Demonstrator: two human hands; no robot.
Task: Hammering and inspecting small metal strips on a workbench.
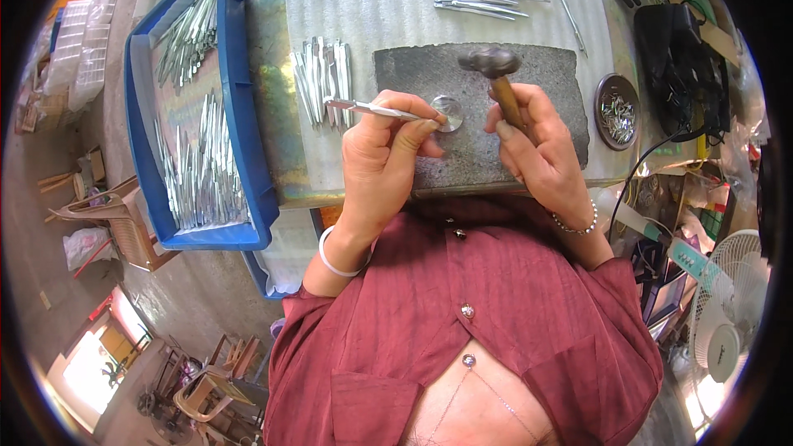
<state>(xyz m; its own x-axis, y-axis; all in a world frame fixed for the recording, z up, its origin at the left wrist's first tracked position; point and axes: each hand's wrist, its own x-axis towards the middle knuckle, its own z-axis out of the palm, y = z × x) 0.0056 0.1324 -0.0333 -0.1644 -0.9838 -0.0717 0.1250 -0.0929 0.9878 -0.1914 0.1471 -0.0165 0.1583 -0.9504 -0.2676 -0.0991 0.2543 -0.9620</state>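
My left hand (pixel 380 153) pinches a slim silvery metal piece (pixel 357 106) between thumb and fingers. Its outer end points left, and the other reaches toward a small round metal block (pixel 447 113). That block sits on a dark grey slab (pixel 413 74). In my right hand (pixel 541 144) is a hammer (pixel 493 62), gripped by its wooden handle with the dark head raised above the slab. Just left of the slab lies a row of similar slim metal pieces (pixel 322 83). Whether the held piece touches the block is hidden by my fingers.
A blue tray (pixel 263 198) with two heaps of slim metal pieces stands at the left. More pieces (pixel 483 3) lie on the white foam sheet (pixel 363 0) at the far side. At the right are a round dish (pixel 605 137) of small metal parts and a white fan (pixel 727 306).
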